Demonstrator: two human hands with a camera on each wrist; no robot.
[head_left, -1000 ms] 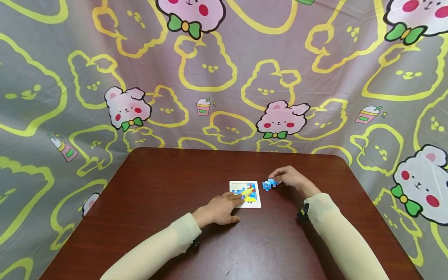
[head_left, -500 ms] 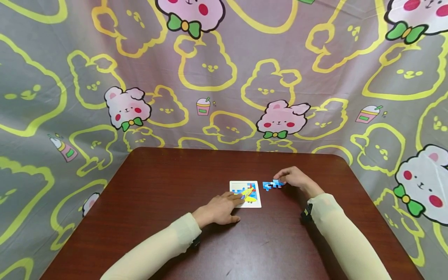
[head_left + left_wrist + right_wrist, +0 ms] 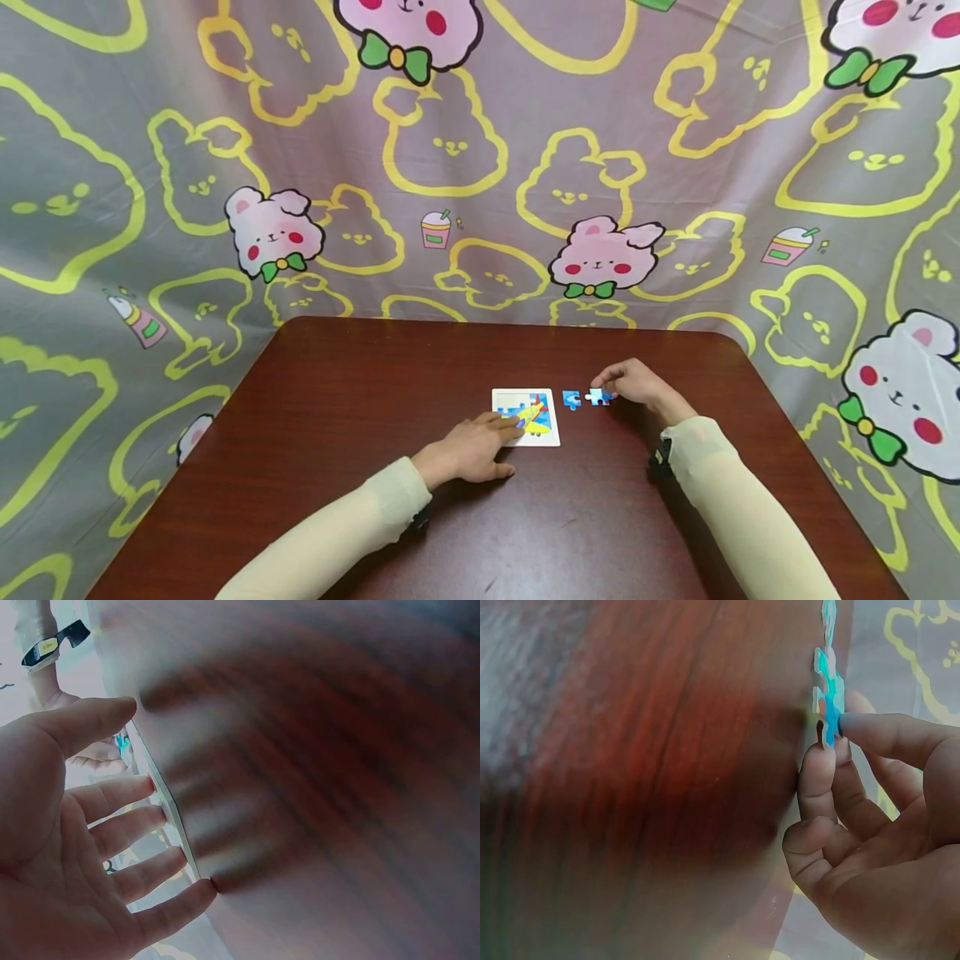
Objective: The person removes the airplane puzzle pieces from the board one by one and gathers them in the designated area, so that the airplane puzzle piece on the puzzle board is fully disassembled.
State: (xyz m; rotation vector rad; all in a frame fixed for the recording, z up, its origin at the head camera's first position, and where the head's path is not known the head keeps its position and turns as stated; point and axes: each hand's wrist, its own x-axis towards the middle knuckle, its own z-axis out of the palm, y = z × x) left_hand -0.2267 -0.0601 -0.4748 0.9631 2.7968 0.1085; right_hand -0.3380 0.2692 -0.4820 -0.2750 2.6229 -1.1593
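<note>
My left hand (image 3: 471, 447) rests with fingers spread over the left part of a small white-framed jigsaw puzzle (image 3: 556, 427) that shows a yellow airplane on blue. In the left wrist view its fingertips lie along the puzzle's edge. Right of the frame, my right hand (image 3: 634, 384) pinches a blue and white puzzle piece (image 3: 597, 397). The right wrist view shows that piece edge-on between thumb and finger, tilted up near the tabletop. A second blue puzzle piece (image 3: 572, 399) lies between the frame and the held one, with a narrow gap on either side.
The dark red-brown wooden table (image 3: 360, 375) has rounded far corners. Behind and beside it hangs a grey curtain (image 3: 480, 283) printed with cartoon rabbits and yellow outlines.
My right hand has moved a little to the right with its piece, parting it from the other blue piece. The left hand and the framed puzzle have stayed in place.
</note>
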